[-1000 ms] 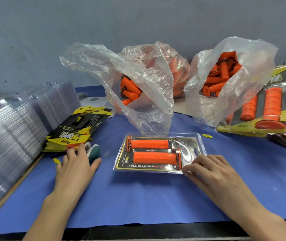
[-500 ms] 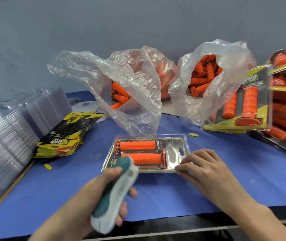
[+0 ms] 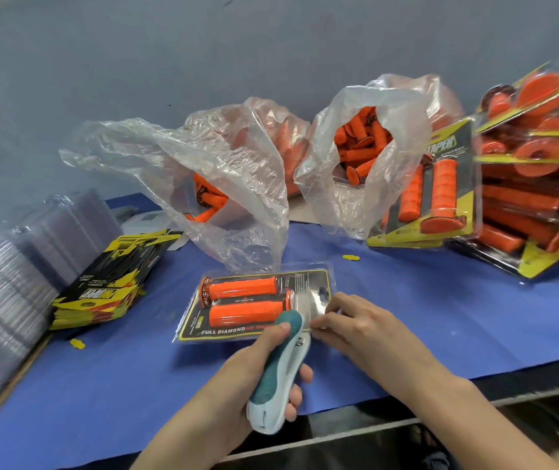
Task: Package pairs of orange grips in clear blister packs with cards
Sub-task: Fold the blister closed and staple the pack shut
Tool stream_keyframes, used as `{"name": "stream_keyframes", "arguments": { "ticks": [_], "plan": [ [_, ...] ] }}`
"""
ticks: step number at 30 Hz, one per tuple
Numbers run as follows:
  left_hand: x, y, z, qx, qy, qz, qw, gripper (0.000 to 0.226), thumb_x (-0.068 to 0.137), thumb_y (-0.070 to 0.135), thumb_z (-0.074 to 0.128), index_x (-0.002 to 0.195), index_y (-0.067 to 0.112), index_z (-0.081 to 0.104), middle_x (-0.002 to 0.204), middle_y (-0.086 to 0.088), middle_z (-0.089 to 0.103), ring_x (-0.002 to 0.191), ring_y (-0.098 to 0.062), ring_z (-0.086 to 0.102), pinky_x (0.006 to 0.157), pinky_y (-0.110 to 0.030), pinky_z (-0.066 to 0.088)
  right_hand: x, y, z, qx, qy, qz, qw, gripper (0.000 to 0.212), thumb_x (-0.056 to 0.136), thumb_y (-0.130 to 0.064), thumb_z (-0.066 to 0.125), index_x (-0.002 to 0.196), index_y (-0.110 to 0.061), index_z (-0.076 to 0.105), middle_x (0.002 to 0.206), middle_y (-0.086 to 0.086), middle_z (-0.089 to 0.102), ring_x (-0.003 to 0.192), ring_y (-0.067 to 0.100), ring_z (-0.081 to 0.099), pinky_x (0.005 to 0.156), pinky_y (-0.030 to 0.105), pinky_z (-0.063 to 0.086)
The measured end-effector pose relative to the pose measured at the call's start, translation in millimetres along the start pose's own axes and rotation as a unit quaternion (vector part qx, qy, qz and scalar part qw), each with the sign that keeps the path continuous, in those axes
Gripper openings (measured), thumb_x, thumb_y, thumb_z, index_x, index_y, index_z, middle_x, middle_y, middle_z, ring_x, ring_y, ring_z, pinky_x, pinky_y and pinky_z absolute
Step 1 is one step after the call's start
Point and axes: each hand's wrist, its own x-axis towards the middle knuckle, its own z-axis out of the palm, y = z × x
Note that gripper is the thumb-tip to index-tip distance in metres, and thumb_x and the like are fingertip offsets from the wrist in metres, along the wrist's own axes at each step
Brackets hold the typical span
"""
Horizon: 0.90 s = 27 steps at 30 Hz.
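Note:
A clear blister pack (image 3: 254,305) lies flat on the blue table, holding two orange grips (image 3: 240,288) over a black and yellow card. My left hand (image 3: 254,374) grips a teal and white stapler (image 3: 280,368), its nose at the pack's near right corner. My right hand (image 3: 356,330) pinches the pack's right edge beside the stapler's nose.
Stacks of empty clear blisters (image 3: 10,283) stand at the left, with a pile of printed cards (image 3: 108,286) beside them. Two plastic bags of loose orange grips (image 3: 363,147) sit at the back. Finished packs (image 3: 525,184) are heaped at the right. The table's front edge (image 3: 441,398) is close.
My left hand picked up the stapler from beside the cards and brought it to the pack's near right corner. My right hand stayed on the pack's right edge.

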Motion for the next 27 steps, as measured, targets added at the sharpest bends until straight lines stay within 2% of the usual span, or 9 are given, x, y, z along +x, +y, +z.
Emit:
{"name": "stream_keyframes", "arguments": {
  "ticks": [3,6,14,21,27],
  "plan": [
    [2,2,9,-0.007,0.011,-0.003,1.0,0.061,0.079,0.051,0.063,0.114,0.001,0.065,0.083,-0.018,0.063,0.052,-0.023,0.052,0.045,-0.026,0.045,-1,0,-3,0.04,-0.004,0.017,0.999,0.009,0.081,-0.019,0.081,0.086,-0.018,0.073,0.082,0.0,0.06,0.067,0.017,0.062,0.059,0.024,0.049],
    [4,2,14,-0.018,0.013,-0.005,1.0,0.052,0.085,0.049,0.062,0.109,0.003,0.068,0.083,-0.018,0.063,0.052,-0.022,0.052,0.044,-0.025,0.045,-3,0,-7,0.073,-0.02,0.032,0.997,0.014,0.078,-0.013,0.081,0.087,-0.017,0.071,0.087,0.0,0.062,0.071,0.013,0.06,0.064,0.018,0.042],
    [16,3,19,-0.024,0.034,0.012,0.999,0.057,0.076,0.051,0.067,0.106,0.002,0.069,0.08,-0.018,0.064,0.052,-0.022,0.054,0.043,-0.026,0.046,-3,0,-13,0.107,-0.051,0.045,0.992,0.009,0.083,-0.015,0.077,0.089,-0.017,0.07,0.09,-0.002,0.063,0.073,0.012,0.062,0.063,0.021,0.048],
    [18,1,19,-0.031,0.029,0.017,0.999,0.051,0.082,0.05,0.065,0.104,0.005,0.071,0.081,-0.016,0.065,0.053,-0.021,0.055,0.044,-0.026,0.047,-3,0,-10,0.105,-0.044,0.041,0.993,0.009,0.082,-0.014,0.078,0.087,-0.017,0.071,0.089,-0.003,0.061,0.07,0.009,0.057,0.061,0.016,0.041],
    [17,-1,20,-0.048,0.033,0.016,0.998,0.048,0.078,0.05,0.068,0.097,0.006,0.073,0.081,-0.017,0.066,0.053,-0.022,0.056,0.044,-0.025,0.048,-4,-1,-10,0.088,-0.048,0.038,0.994,0.007,0.083,-0.017,0.077,0.089,-0.018,0.073,0.087,-0.001,0.061,0.066,0.013,0.059,0.057,0.021,0.045]
  ]
}}
